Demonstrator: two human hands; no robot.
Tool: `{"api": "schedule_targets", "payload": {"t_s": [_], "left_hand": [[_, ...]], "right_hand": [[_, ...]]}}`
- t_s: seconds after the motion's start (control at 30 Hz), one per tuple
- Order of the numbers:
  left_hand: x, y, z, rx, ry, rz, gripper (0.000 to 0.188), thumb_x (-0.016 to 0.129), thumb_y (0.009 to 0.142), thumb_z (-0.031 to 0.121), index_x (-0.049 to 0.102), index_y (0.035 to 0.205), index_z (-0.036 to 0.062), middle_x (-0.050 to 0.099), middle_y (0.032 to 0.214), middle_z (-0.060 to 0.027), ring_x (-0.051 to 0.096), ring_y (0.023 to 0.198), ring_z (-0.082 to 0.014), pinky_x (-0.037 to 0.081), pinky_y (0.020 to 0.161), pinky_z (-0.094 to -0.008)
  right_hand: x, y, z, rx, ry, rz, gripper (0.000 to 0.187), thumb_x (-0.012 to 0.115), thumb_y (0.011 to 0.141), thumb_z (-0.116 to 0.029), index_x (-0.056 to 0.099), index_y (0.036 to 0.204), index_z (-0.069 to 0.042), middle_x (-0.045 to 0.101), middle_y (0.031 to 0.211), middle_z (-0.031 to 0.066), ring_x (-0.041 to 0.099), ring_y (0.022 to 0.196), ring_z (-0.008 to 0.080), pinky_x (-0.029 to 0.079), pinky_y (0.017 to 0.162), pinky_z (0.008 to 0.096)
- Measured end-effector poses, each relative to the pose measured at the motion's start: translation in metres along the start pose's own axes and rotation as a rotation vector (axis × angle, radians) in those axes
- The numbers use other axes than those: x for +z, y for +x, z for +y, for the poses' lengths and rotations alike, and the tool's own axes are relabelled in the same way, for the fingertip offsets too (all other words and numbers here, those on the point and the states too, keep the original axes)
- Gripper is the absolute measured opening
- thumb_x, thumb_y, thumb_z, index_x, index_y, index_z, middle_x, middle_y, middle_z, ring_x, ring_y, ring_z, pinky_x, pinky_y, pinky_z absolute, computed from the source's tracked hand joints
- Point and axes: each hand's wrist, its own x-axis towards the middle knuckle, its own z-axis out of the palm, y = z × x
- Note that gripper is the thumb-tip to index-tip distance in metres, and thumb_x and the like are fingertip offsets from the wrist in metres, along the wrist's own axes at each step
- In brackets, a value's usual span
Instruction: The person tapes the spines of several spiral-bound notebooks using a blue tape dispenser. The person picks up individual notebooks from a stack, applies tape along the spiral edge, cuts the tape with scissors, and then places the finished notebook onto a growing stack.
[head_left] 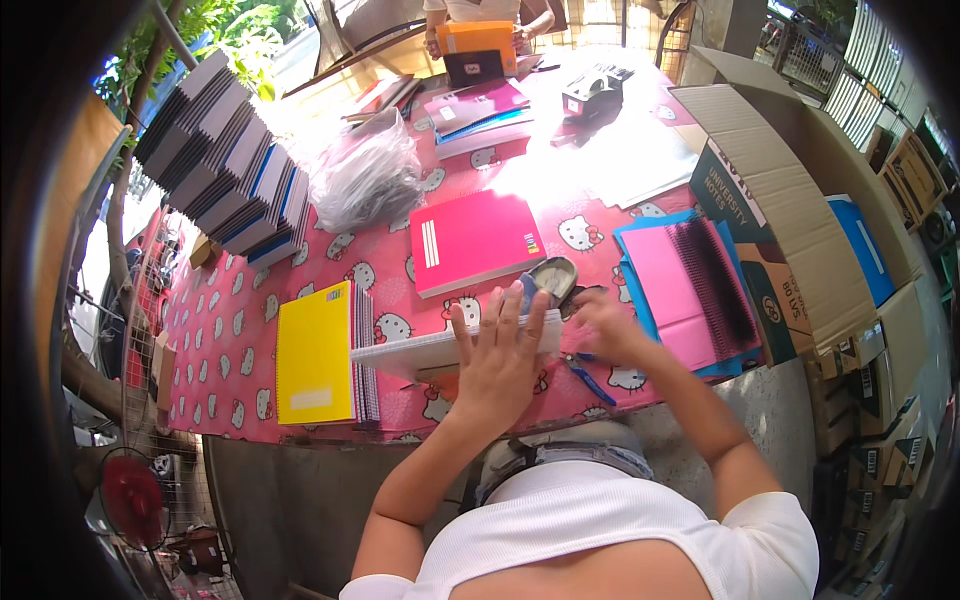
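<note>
A white notebook or paper block (400,352) stands on its long edge at the table's near side. My left hand (497,365) lies flat against it, fingers stretched and spread toward its top edge. My right hand (612,327) is beside the block's right end, bent and smeared by motion; whether anything is in its fingers is hidden. Just below it lie blue-handled pliers (588,380). Behind the block sits a dark, rounded object with a pale inside (553,275). A pink-red notebook (475,242) lies beyond, and yellow spiral notebooks (315,355) are stacked to the left.
Pink notebooks with dark spiral binding (690,290) lie over blue ones at right, near an open cardboard box (785,200). A tall stack of dark-edged notebooks (225,160) and a clear plastic bag (365,170) stand far left. Across the table a person holds an orange folder-like item (476,38).
</note>
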Motion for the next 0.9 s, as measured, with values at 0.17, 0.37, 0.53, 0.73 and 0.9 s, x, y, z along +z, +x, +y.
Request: {"api": "schedule_targets", "payload": {"t_s": [0.17,0.37,0.53,0.73,0.9], "left_hand": [[0.008,0.011,-0.005,-0.008,-0.347,0.137,0.047,0.068,0.083,0.022,0.056,0.127,0.0108,0.063,0.108,-0.0097,0.057,0.103,-0.0274,0.03,0.102,-0.0512],[0.007,0.023,0.0,-0.067,-0.476,0.377,0.018,0.074,0.076,0.015,0.074,0.093,0.0115,0.068,0.084,-0.0049,0.061,0.081,-0.0203,0.041,0.086,-0.0378],[0.008,0.016,-0.001,-0.11,-0.556,0.322,0.016,0.074,0.076,0.015,0.073,0.092,0.0119,0.068,0.08,-0.0014,0.061,0.075,-0.0177,0.037,0.091,-0.0392],[0.003,0.015,0.0,-0.119,-0.527,0.286,0.019,0.074,0.076,0.011,0.074,0.094,0.011,0.069,0.079,-0.0035,0.063,0.074,-0.0167,0.04,0.087,-0.0355],[0.003,0.007,0.001,-0.143,-0.569,0.277,0.018,0.075,0.074,0.01,0.073,0.092,0.0104,0.069,0.084,-0.0051,0.065,0.083,-0.0192,0.039,0.092,-0.0371]], "right_hand": [[-0.101,0.008,0.127,0.85,-0.659,0.204,0.029,0.078,0.073,-0.022,0.061,0.086,-0.003,0.059,0.108,0.0202,0.059,0.101,0.0355,0.049,0.086,0.0449],[-0.125,0.003,0.169,0.753,-0.638,0.141,0.015,0.065,0.077,-0.01,0.061,0.088,0.0,0.063,0.09,0.0222,0.061,0.096,0.0391,0.05,0.08,0.0474],[-0.111,0.016,0.041,0.257,-0.143,0.237,0.034,0.059,0.072,0.007,0.066,0.102,-0.005,0.062,0.095,0.0162,0.061,0.086,0.0299,0.05,0.077,0.0378],[-0.082,0.014,-0.09,0.098,0.364,0.067,0.029,0.067,0.082,-0.002,0.068,0.111,-0.005,0.066,0.093,0.0108,0.063,0.074,0.0157,0.049,0.06,0.0272],[-0.087,0.028,-0.093,0.002,0.287,0.1,0.02,0.068,0.081,-0.002,0.068,0.101,-0.002,0.067,0.081,0.0071,0.061,0.064,0.0127,0.048,0.055,0.0253]]}}
